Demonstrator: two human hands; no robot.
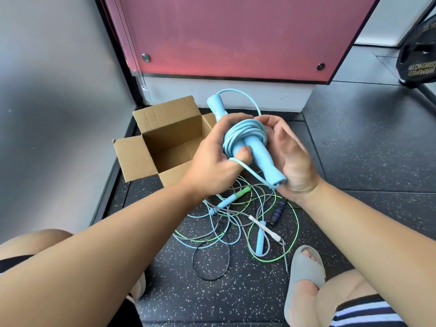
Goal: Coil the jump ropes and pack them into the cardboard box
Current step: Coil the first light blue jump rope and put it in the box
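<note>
A light blue jump rope (245, 135) is held above the floor, its cord wound in several turns around its two handles. My left hand (212, 161) grips the handles and the coil from the left. A loop of cord hangs over its fingers. My right hand (290, 156) cups the coil from the right, fingertips on the cord. A loose arc of cord rises behind the upper handle. The open cardboard box (151, 159) stands on the floor to the left, with nothing visible inside. Below my hands lies a tangled pile of other jump ropes (236, 223) in green, grey, blue and black.
I squat on a dark speckled rubber floor (354, 149), a grey sandal (304, 277) at the lower right. A pink panel (236, 36) and white ledge stand behind the box, a grey wall to the left. A black weight plate (417, 57) leans at the far right.
</note>
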